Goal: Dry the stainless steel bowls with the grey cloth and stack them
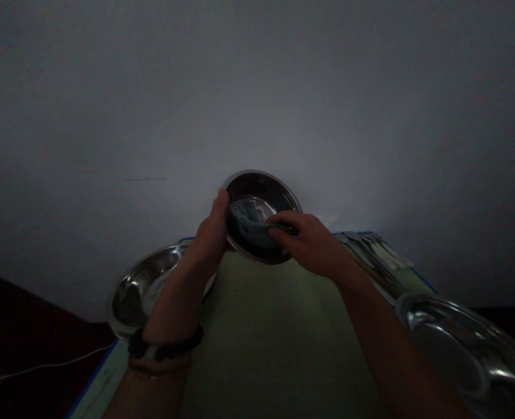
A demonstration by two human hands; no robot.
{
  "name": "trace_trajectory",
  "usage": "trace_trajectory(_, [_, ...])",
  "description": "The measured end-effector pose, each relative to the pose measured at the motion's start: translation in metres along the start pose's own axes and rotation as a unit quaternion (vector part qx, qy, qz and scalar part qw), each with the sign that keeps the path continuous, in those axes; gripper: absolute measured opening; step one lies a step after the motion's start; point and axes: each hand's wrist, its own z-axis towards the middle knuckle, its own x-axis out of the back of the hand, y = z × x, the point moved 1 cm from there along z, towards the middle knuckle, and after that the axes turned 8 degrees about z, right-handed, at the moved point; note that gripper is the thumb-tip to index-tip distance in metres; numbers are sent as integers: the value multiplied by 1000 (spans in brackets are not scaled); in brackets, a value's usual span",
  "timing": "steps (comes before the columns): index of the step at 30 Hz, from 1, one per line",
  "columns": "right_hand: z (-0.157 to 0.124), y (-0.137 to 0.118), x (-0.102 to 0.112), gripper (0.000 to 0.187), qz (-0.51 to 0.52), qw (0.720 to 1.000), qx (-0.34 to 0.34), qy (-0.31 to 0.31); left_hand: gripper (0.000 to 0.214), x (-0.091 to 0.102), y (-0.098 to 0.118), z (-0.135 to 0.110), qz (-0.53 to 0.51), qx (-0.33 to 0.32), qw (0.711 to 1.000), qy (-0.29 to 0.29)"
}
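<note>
My left hand (211,233) grips the left rim of a small steel bowl (274,195), holding it tilted up above the table with its inside facing me. My right hand (312,241) is closed on a grey cloth (251,224) and presses it against the inside of the bowl. A dark beaded bracelet sits on my left wrist.
A pale green table (266,337) with a blue edge lies below. A large steel bowl (137,291) rests at its left side. A big steel plate (471,349) sits at the right, with several pieces of cutlery (379,250) behind it. A white cable (43,366) runs at the left.
</note>
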Motion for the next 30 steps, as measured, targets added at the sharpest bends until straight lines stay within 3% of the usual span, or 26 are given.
trace_trajectory(7, [4,12,6,17,97,981,-59,155,62,-10,6,-8,87,41,994,51])
trace_trajectory(11, [7,25,8,20,228,948,-122,187,68,-11,8,-11,128,56,989,58])
trace_trajectory(14, [9,33,16,19,300,929,-105,189,71,-6,6,-10,137,47,988,52])
trace_trajectory(17, [7,29,30,15,333,905,-89,251,72,2,1,-5,134,33,989,45])
trace_trajectory(20, [0,13,43,13,295,898,-72,317,71,7,-2,-1,126,24,991,29])
trace_trajectory(22, [-4,1,45,12,163,925,-54,339,70,6,-3,-1,128,28,991,27])
trace_trajectory(24, [-5,-8,38,13,58,953,-34,294,68,3,-2,-3,123,36,991,26])
trace_trajectory(27, [-4,-10,13,21,4,997,-23,67,68,-2,-1,-5,93,52,994,-14])
trace_trajectory(28, [-3,-9,5,25,5,1000,-19,0,67,-4,-2,-6,83,58,994,-32])
trace_trajectory(30, [-1,-5,-9,30,3,999,-6,-46,67,-5,-2,-7,76,62,994,-48])
